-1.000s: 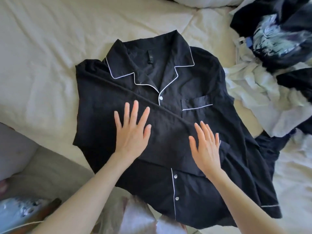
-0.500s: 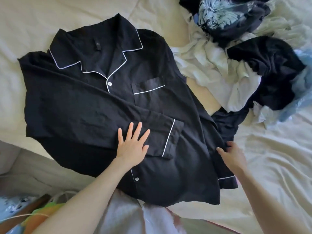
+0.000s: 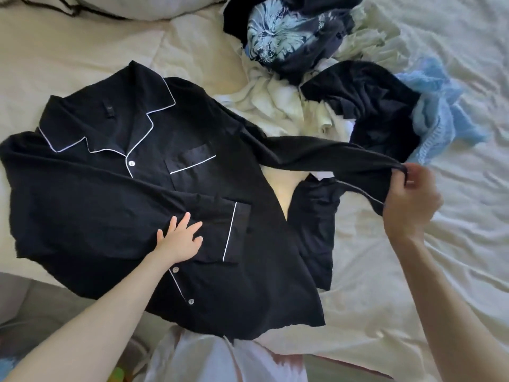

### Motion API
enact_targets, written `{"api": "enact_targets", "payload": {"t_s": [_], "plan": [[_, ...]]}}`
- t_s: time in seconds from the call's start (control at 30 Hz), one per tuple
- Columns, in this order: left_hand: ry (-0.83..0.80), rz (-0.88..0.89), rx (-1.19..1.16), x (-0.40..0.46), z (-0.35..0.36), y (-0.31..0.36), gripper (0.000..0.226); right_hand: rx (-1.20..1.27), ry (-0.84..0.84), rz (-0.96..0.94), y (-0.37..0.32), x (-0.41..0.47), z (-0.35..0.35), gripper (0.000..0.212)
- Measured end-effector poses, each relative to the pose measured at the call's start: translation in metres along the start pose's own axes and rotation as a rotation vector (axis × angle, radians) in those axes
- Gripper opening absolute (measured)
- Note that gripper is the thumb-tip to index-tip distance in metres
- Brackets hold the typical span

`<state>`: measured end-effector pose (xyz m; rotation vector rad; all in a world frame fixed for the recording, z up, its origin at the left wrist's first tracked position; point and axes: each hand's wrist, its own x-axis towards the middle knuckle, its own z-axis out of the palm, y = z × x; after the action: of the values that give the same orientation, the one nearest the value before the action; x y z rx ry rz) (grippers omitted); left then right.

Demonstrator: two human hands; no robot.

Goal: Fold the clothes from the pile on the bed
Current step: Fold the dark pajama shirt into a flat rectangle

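Nearest us, our left hand [image 3: 183,239] lies flat with fingers spread on the folded-over sleeve [image 3: 110,216] of the black shirt [image 3: 248,271], which lies face up on the bed [image 3: 385,299], collar away from us. To the right, our right hand [image 3: 410,199] has its grip pinching the cuff [image 3: 385,186] of the other sleeve, holding it stretched out and lifted off the bed. Farther off lies the pile [image 3: 316,78]: white cloth, a black piece, a blue knit and a dark printed garment. A pillow [image 3: 137,6] sits at the far edge
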<state>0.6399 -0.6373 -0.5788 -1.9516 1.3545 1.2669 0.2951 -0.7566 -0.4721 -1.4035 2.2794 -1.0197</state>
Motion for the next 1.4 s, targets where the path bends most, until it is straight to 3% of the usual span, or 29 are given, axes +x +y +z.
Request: {"api": "enact_targets", "payload": {"t_s": [0.1,0.17,0.2,0.27,0.33,0.37,0.47,0.53,0.63,0.73,0.8,0.87,0.93,1.0,1.07,1.13,1.23,1.3,1.4], "plan": [[0.160,0.002,-0.280,-0.005,-0.007,0.021,0.042,0.205,0.008,-0.208,-0.017,-0.004,-0.005,0.013],[0.262,0.019,-0.489,-0.010,-0.010,0.034,0.037,0.182,-0.155,-0.395,-0.015,-0.030,-0.001,0.012],[0.290,0.023,-0.580,-0.013,-0.011,0.041,0.034,0.111,-0.301,-0.488,-0.010,-0.047,0.003,0.012],[0.301,0.014,-0.761,-0.017,-0.011,0.055,0.032,-0.147,-0.746,-0.600,0.010,-0.081,0.014,0.014],[0.269,-0.015,-0.932,-0.018,-0.009,0.067,0.033,-0.367,-1.124,-0.464,0.036,-0.109,0.022,0.018],[0.246,-0.027,-1.002,-0.017,-0.008,0.073,0.034,-0.379,-1.145,-0.339,0.048,-0.115,0.024,0.020],[0.186,0.013,-1.012,-0.013,-0.005,0.087,0.037,-0.214,-0.803,0.027,0.063,-0.106,0.031,0.024],[0.151,0.070,-0.938,-0.009,0.000,0.096,0.041,-0.151,-0.711,0.130,0.066,-0.093,0.042,0.044],[0.189,0.071,-0.855,-0.003,0.005,0.110,0.055,-0.188,-0.885,0.128,0.062,-0.081,0.066,0.063],[0.246,0.013,-0.779,0.004,0.002,0.120,0.060,-0.221,-1.031,0.234,0.053,-0.082,0.087,0.056],[0.252,-0.077,-0.880,0.007,-0.002,0.123,0.046,-0.205,-1.026,0.264,0.044,-0.089,0.092,0.037],[0.216,-0.127,-1.132,0.006,-0.008,0.124,0.018,-0.086,-0.903,0.226,0.032,-0.100,0.085,0.019],[0.126,-0.049,-1.312,-0.001,-0.019,0.119,0.016,0.096,-0.833,0.105,0.018,-0.112,0.067,0.010],[0.063,0.116,-1.380,-0.016,-0.032,0.103,0.017,0.217,-0.923,0.008,0.006,-0.124,0.051,0.011],[0.000,0.252,-1.482,-0.034,-0.043,0.077,0.017,0.246,-0.992,-0.030,-0.002,-0.133,0.040,0.016],[-0.030,0.290,-1.538,-0.052,-0.048,0.042,0.021,0.257,-0.944,0.005,-0.008,-0.135,0.039,0.016],[0.060,0.141,-1.628,-0.070,-0.040,-0.013,0.028,0.264,-0.947,0.172,-0.018,-0.131,0.052,0.013],[0.217,-0.113,-1.588,-0.069,-0.028,-0.046,0.030,0.185,-1.040,0.231,-0.024,-0.130,0.068,0.015],[0.397,-0.508,-1.110,-0.059,-0.009,-0.089,0.027,0.082,-1.113,0.267,-0.038,-0.131,0.097,0.025]]}}
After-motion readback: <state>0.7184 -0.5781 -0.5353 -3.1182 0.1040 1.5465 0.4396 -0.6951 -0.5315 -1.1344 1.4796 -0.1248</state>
